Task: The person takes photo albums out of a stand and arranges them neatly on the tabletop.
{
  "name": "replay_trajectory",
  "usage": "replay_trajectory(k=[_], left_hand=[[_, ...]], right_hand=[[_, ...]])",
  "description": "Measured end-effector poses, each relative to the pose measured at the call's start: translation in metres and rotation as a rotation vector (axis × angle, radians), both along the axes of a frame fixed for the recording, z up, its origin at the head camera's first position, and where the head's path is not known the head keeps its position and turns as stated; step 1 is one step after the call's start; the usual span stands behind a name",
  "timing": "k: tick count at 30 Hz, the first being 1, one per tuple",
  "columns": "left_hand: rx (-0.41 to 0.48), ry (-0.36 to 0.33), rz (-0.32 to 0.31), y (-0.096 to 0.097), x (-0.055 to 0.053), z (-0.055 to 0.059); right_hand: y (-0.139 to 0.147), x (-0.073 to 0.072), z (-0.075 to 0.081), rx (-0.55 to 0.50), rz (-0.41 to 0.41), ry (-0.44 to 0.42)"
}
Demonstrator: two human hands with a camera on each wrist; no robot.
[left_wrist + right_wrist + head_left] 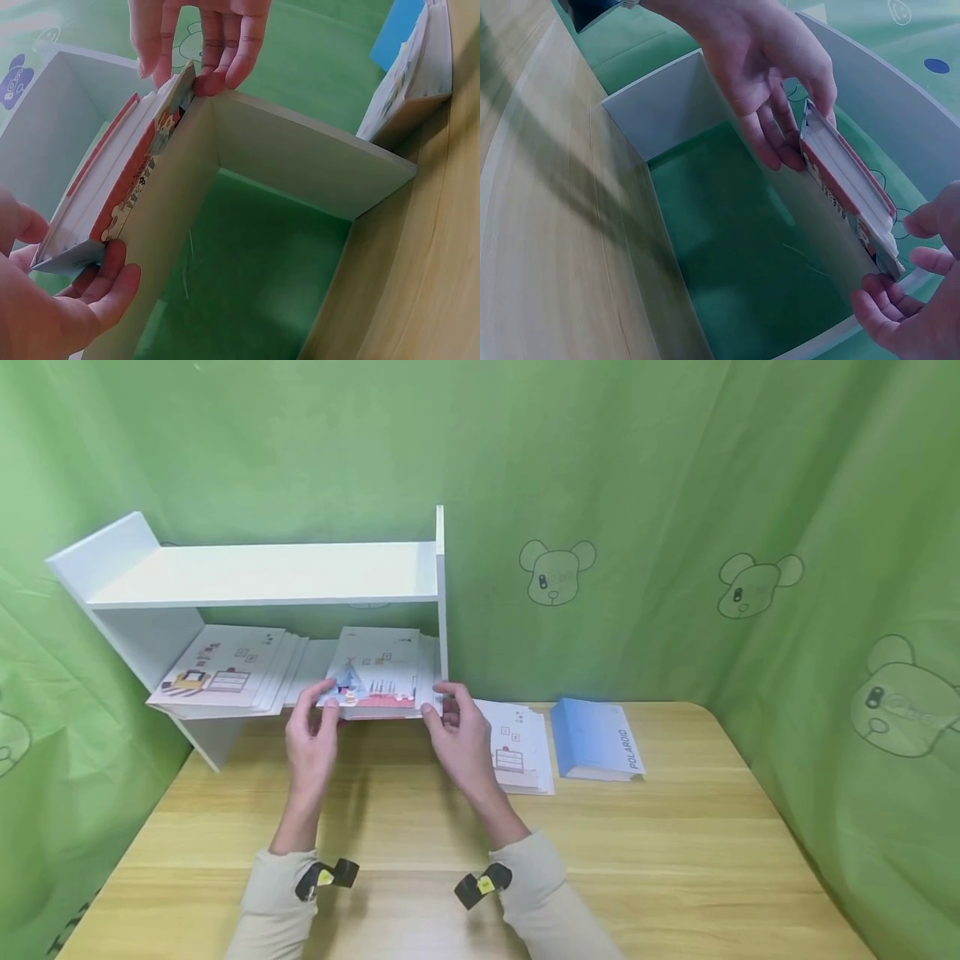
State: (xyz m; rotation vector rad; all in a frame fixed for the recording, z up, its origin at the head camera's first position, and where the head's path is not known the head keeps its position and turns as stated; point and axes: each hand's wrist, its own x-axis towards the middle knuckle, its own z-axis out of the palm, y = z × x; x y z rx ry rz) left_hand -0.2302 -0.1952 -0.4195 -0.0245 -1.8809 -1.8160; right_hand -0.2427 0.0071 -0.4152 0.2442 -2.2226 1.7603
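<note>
A thick book (pixel 378 660) with a white cover and a blue tent drawing lies on the lower board of a white shelf (pixel 262 575), near its right side panel. My left hand (pixel 311 739) grips its left end, thumb above and fingers beneath, as the left wrist view shows. At the opposite end, my right hand (pixel 463 735) holds the book by its edge with thumb and fingers. Red trim and white pages of the book (pixel 847 176) show in the right wrist view. Another white illustrated book (pixel 225 668) rests at the shelf's left.
On the wooden table (pixel 645 860), right of the shelf, lie a white illustrated book (pixel 513 747) and a blue book marked POLAROID (pixel 592 739). A green curtain (pixel 637 460) with bear faces hangs behind and at the sides.
</note>
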Motion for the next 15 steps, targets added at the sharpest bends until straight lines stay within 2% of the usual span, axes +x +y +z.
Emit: replay_trajectory(k=[10, 15], left_hand=[[0.073, 0.028, -0.002, 0.0009, -0.0011, -0.003], [0.098, 0.027, -0.009, 0.0013, -0.0009, -0.0039]], right_hand=[[-0.0029, 0.001, 0.0023, 0.063, 0.043, 0.002], [-0.0057, -0.0017, 0.0019, 0.074, 0.016, 0.002]])
